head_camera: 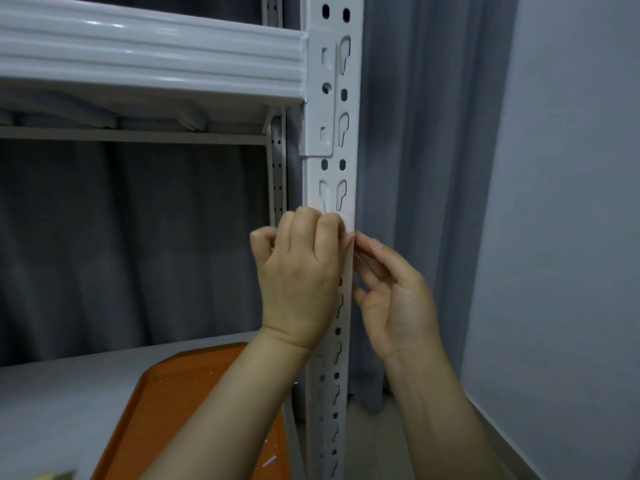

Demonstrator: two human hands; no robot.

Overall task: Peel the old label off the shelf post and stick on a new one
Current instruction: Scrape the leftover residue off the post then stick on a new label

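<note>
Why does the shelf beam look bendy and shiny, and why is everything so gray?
Head view: the wide-angle lens bows the shelf beam; glare streaks its glossy top. Head view again: the light is dim and bluish, and the bottom-left corner is blurred.

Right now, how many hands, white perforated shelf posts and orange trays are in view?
Hands: 2, the left hand and the right hand.
White perforated metal shelf posts: 2, the front post and the rear post.
Flat orange trays: 1.
Total: 5.
</note>
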